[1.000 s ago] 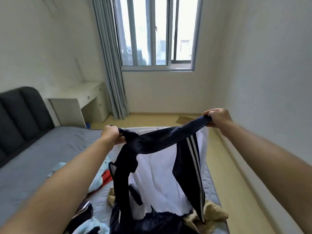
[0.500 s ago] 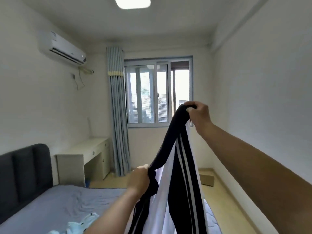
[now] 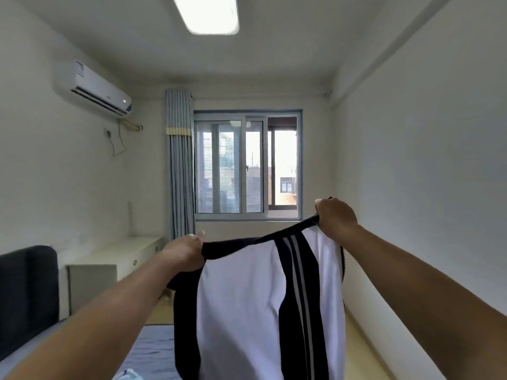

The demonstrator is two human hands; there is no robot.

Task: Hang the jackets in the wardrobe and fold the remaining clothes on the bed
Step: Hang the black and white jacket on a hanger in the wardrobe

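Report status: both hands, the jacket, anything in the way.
Left hand and right hand each grip the black-and-white jacket at its top edge. Jacket hangs spread between them. Wardrobe and hanger not in view.

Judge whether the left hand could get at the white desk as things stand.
Probably not. The left hand grips the jacket by its dark top edge, as does the right hand, and the white desk stands farther off by the wall, seemingly out of reach.

White walls (image 3: 411,160), curtained window (image 3: 247,165), desk (image 3: 115,259), ceiling light (image 3: 208,15).
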